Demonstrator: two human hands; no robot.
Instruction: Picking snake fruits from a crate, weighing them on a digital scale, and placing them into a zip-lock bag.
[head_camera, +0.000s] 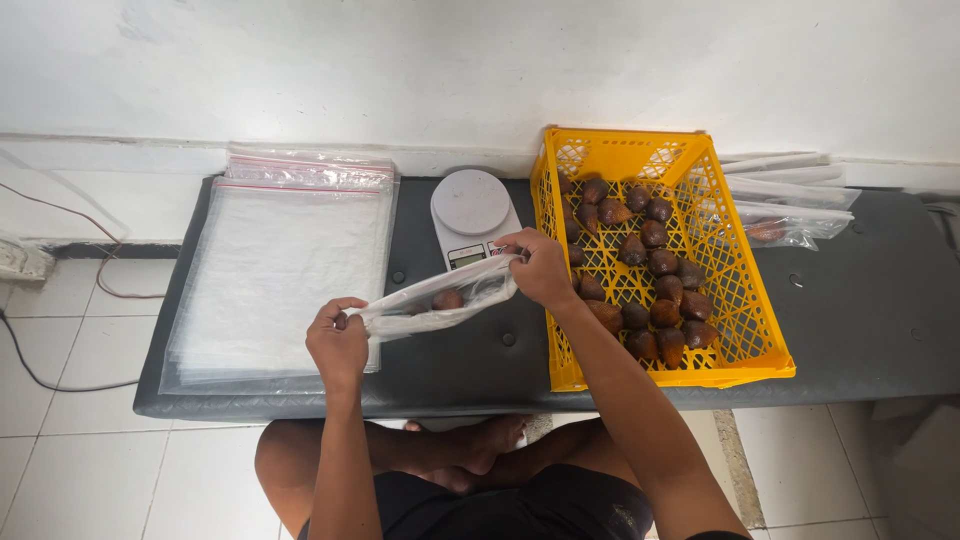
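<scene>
Clear bag (440, 305) stretched between left hand (338, 345) and right hand (543, 268) fingers.

Dark padded bench (860, 320), stacked clear zip bags (280, 270), white round scale (470, 205), yellow crate (745, 310), filled bags (790, 200)

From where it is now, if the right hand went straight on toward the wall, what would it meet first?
Probably the white kitchen scale. The right hand, pinching one end of the clear plastic bag, points up and slightly left, and the scale lies just beyond its fingers. Depth is unclear, so it might pass above.
</scene>
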